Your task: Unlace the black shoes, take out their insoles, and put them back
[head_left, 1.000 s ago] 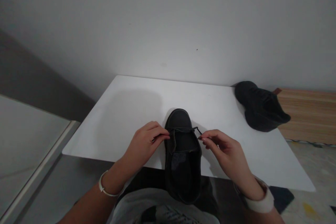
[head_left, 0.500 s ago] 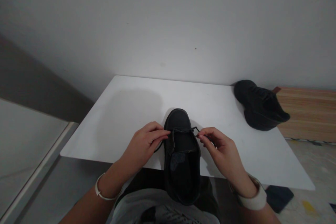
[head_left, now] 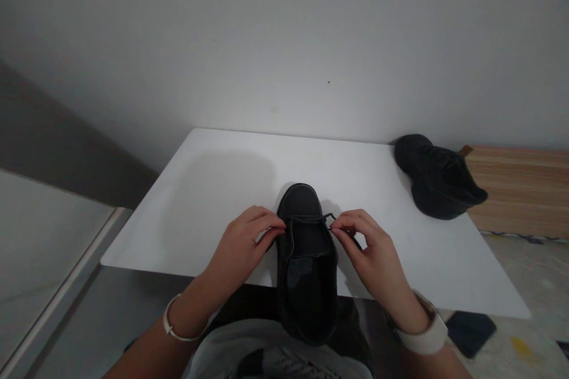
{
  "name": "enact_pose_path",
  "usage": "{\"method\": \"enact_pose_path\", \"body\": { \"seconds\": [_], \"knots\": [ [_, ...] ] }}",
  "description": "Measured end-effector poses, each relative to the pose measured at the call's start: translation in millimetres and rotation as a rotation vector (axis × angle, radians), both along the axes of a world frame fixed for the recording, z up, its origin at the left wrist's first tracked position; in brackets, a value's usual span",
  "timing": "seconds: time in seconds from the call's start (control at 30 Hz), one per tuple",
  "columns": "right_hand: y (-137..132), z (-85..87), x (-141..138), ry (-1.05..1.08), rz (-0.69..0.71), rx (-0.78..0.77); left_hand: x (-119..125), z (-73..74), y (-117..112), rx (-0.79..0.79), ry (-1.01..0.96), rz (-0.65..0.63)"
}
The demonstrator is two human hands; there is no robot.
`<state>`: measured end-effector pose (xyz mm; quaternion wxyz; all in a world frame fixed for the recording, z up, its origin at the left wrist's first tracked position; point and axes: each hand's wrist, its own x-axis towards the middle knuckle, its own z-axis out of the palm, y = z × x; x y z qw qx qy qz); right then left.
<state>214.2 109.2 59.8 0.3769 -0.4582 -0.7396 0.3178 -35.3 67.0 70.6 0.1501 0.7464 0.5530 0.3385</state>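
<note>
A black shoe (head_left: 304, 189) lies toe-away at the front edge of the table, its heel reaching past the edge toward my body. Dark shoelace (head_left: 306, 220) strands cross its front, above the tongue. My left hand (head_left: 249, 240) pinches at the shoe's left lacing edge; whether lace or flap is between the fingertips is hidden. On the other side my right hand (head_left: 371, 243) is closed, thumb and index finger pinching the lace beside the right lacing edge. A dark length of lace shows under its fingers.
Another black shoe (head_left: 438, 177) stands at the table's back right corner. The white table (head_left: 231, 160) meets a pale wall (head_left: 267, 41) behind. To the right is a wood-grain panel (head_left: 520, 189); a pale ledge (head_left: 66, 290) runs along the left.
My right hand has shifted slightly left, closer to the shoe's lacing edge. My left hand stays nearly in place, and the shoe has barely moved.
</note>
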Motion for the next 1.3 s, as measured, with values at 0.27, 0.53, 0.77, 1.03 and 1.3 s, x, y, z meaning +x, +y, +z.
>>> {"method": "enact_pose_path", "body": {
  "seconds": [0.27,0.53,0.77,1.03,1.3],
  "knots": [
    [-7.6,4.7,-5.6,-0.125,-0.001,0.131,1.7,4.9,-3.6,-0.006,-0.012,0.001],
    [-13.5,5.5,-13.4,-0.304,-0.012,0.259,5.8,17.5,-3.0,-0.077,0.071,-0.037],
    [-15.5,9.7,-13.6,-0.214,-0.004,0.203,17.6,39.1,0.2,-0.24,0.125,-0.035],
    [-25.1,37.6,-17.6,-0.258,0.095,0.067,42.9,63.5,2.9,-0.364,0.478,-0.08],
    [-21.5,45.2,-37.3,-0.735,0.054,0.152,59.7,57.9,12.5,-0.353,0.761,-0.118]
  ]
}}
